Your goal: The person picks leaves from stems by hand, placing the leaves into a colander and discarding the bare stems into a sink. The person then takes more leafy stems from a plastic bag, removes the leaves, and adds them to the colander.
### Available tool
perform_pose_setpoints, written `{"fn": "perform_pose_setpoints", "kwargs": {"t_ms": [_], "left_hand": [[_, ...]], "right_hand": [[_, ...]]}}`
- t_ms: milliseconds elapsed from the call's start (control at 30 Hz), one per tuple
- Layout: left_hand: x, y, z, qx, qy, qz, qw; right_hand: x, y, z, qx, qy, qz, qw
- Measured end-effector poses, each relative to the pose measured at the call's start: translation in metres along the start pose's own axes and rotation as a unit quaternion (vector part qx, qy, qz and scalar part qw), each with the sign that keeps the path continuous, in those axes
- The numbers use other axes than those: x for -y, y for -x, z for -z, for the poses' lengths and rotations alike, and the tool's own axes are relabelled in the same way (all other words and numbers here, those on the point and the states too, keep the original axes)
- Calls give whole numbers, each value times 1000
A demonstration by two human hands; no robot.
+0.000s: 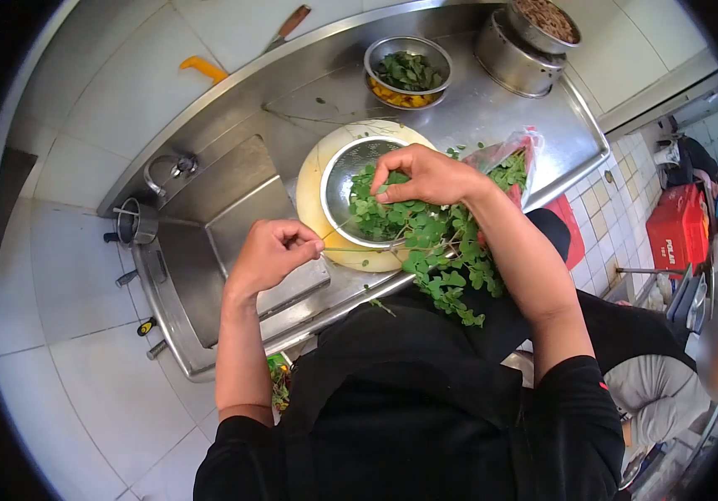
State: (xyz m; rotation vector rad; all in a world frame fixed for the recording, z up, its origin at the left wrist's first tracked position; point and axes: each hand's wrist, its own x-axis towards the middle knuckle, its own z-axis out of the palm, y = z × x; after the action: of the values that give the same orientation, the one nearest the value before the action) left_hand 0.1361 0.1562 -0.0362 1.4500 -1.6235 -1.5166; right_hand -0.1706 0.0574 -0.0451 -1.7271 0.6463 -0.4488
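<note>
My left hand (279, 255) pinches the thin green stem (346, 249) of a leafy sprig between thumb and fingertips. The sprig's round green leaves (451, 250) spread to the right, hanging over the sink counter's front edge against my black clothing. Above the metal colander (338, 163), my right hand (426, 175) has thumb and forefinger closed together, with a bit of green leaf at the tips. Picked leaves (375, 219) lie inside the colander. It rests on a round, pale yellow board (313, 188); the sprig and my right hand hide part of its rim.
A clear plastic bag (526, 154) of greens lies to the right. Metal bowls (409, 50) with dark leaves and yellow pieces stand behind, near a metal pot (513, 58). The sink basin (200, 284) is at left. Another person in a grey sleeve (659, 392) is at lower right.
</note>
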Motion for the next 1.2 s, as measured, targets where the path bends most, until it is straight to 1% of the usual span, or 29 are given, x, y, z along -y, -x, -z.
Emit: {"fn": "perform_pose_setpoints", "kwargs": {"t_ms": [67, 100, 133, 267, 333, 367, 400, 433, 467, 500, 533, 567, 600, 667, 800, 900, 933, 1000, 1033, 1067, 1100, 1133, 1200], "left_hand": [[0, 5, 2, -2, 0, 2, 1000], [-2, 6, 4, -8, -19, 11, 1000], [-2, 5, 3, -11, -36, 16, 999], [15, 10, 14, -19, -29, 5, 999], [21, 14, 22, -41, -26, 19, 999], [25, 16, 28, -42, -27, 20, 999], [30, 18, 34, -65, -7, 16, 998], [34, 19, 39, -89, 13, 12, 996], [37, 19, 44, -91, 12, 12, 996], [39, 18, 49, -123, 29, 9, 992], [42, 15, 52, -156, 46, 6, 987], [46, 9, 53, -181, 56, -4, 982], [49, 2, 53, -182, 54, -5, 982], [51, -17, 49, -231, 100, -3, 968], [50, -61, 21, -224, 131, 5, 966], [56, -88, -12, -208, 151, 33, 966], [62, -95, -22, -204, 150, 33, 967], [60, -101, -40, -199, 85, 28, 976], [59, -100, -48, -216, 32, 52, 974], [56, -99, -53, -214, 30, 54, 975], [54, -97, -57, -228, -78, 32, 970], [54, -96, -59, -240, -185, 8, 953], [57, -95, -61, -237, -197, -5, 951]], "right_hand": [[-4, -6, -2, 6, -14, 4, 1000], [-3, -4, 0, 11, -43, -12, 999], [-4, -3, 4, 11, -42, -13, 999], [-7, 4, 15, 6, -25, -19, 999], [-9, 10, 28, -44, -7, -42, 998], [-15, 14, 37, -71, 10, -24, 997], [-8, 19, 44, -71, 10, -23, 997], [2, 26, 53, -139, -32, -74, 987], [7, 31, 60, -207, -75, -125, 967], [-5, 38, 70, -206, -75, -124, 968], [-24, 42, 81, -258, -124, -79, 955], [-26, 42, 85, -307, -171, -33, 936], [-29, 43, 88, -307, -172, -31, 936], [-32, 49, 90, -344, -175, -18, 922], [-31, 47, 86, -334, -196, -14, 922], [-26, 45, 76, -282, -171, -40, 943], [-25, 45, 74, -286, -171, -40, 942], [-18, 43, 64, -240, -201, -47, 949], [-17, 41, 61, -229, -205, -58, 950], [-17, 39, 57, -230, -207, -59, 949], [-16, 37, 53, -217, -210, -55, 952], [-16, 36, 51, -202, -211, -50, 955], [-21, 32, 49, -182, -207, -43, 960]]}}
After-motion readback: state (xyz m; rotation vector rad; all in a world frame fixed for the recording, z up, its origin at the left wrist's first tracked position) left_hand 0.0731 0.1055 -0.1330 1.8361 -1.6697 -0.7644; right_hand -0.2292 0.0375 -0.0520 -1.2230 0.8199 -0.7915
